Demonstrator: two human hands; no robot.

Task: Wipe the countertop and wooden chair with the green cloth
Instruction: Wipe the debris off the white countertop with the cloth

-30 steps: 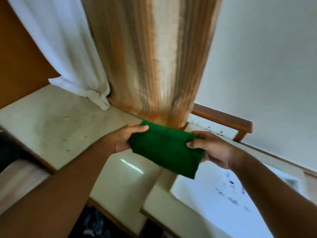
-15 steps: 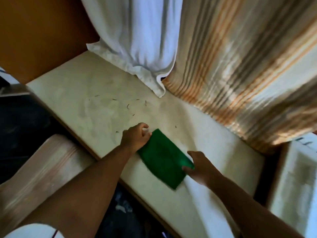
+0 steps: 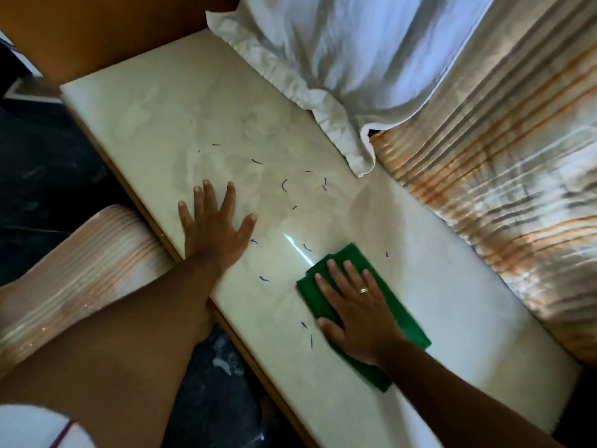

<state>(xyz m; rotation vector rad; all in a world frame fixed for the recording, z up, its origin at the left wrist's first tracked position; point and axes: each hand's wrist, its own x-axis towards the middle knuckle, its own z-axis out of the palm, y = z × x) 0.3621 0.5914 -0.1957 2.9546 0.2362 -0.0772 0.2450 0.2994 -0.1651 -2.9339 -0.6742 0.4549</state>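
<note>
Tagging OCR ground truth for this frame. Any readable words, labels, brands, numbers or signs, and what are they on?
None: no readable text anywhere in the head view.
The countertop shows only small dark curved specks, which are debris and not lettering.
The green cloth under the right hand is plain, with no tag or logo showing.
The ring on that hand is too small to show any engraving.
The white curtain and striped curtain bear no print.

Left hand [image 3: 214,226] flat, fingers spread; right hand [image 3: 358,310] flat, palm down.
</note>
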